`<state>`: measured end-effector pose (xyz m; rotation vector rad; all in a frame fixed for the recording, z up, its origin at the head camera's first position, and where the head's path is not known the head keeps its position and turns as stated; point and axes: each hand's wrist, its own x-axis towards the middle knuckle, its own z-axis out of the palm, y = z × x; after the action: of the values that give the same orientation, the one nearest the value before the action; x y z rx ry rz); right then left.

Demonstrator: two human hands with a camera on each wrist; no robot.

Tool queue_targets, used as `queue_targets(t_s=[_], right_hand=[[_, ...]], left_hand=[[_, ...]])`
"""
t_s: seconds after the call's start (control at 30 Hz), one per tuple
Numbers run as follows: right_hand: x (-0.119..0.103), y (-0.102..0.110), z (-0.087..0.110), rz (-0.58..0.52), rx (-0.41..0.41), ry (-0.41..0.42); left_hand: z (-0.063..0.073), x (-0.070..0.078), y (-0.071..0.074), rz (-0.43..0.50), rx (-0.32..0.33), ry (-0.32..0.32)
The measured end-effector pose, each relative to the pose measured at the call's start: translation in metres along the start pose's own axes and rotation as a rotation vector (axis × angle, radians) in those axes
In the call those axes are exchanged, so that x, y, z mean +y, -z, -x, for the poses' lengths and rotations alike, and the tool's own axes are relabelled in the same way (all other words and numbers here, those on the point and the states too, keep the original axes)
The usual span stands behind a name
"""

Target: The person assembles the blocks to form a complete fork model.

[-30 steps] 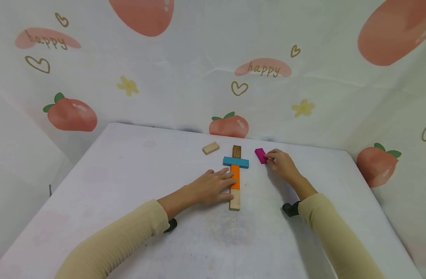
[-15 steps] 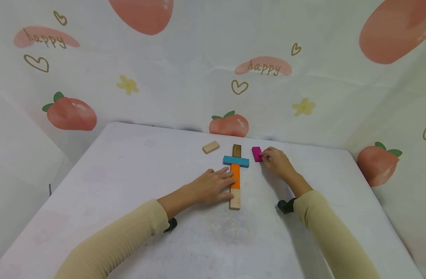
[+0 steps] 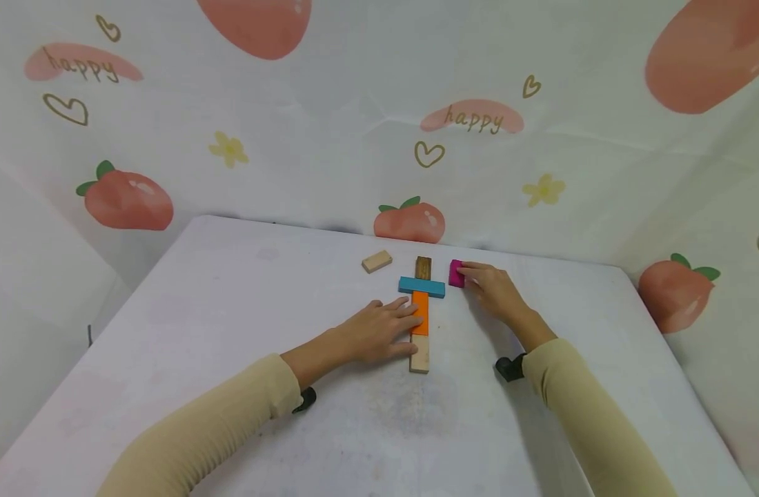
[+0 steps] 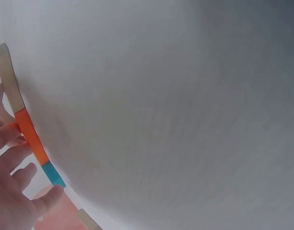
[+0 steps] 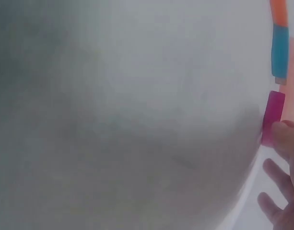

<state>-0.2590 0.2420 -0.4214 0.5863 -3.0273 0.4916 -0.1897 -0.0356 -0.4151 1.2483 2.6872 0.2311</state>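
- The left hand (image 3: 373,333) lies palm down with its fingers spread wide, fingertips on the orange block (image 3: 421,304) and the thumb at the left edge of the pale wooden block (image 3: 420,360).
- The right hand (image 3: 494,293) holds the magenta block (image 3: 456,274) between thumb and fingers, a narrow grip; in the right wrist view the thumb lies against the block while two other fingers extend away from it.
- The magenta block is near the far edge of the white table (image 3: 230,290), just beside the right end of the blue block (image 3: 421,287) with a small gap between them.
- The blue block lies crosswise. The orange block meets its near side, and the pale wooden block continues that line toward the person.
- A dark brown wood-grain block (image 3: 424,268) sits at the far side of the blue one, in line with the orange block.
- One left fingertip comes close to the blue block; whether it touches, I cannot tell.
- A loose natural-wood block (image 3: 377,261) lies at an angle to the left of the brown one, apart from the row.
- Behind the table hangs a white backdrop (image 3: 330,103) printed with peaches, hearts, yellow flowers and "happy".
- Both arms wear beige sleeves (image 3: 205,421).
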Motion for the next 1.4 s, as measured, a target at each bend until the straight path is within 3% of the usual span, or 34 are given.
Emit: queue_targets(t_s=[0.77,1.4], right_hand=[[-0.014,-0.002,-0.011,-0.046,0.009,-0.022],[-0.020,-0.004,-0.014,-0.055,-0.010,-0.016]], left_hand=[[-0.002,0.002,0.003,-0.024,-0.029,0.007],[-0.002,0.001,0.002,-0.025,-0.011,0.000]])
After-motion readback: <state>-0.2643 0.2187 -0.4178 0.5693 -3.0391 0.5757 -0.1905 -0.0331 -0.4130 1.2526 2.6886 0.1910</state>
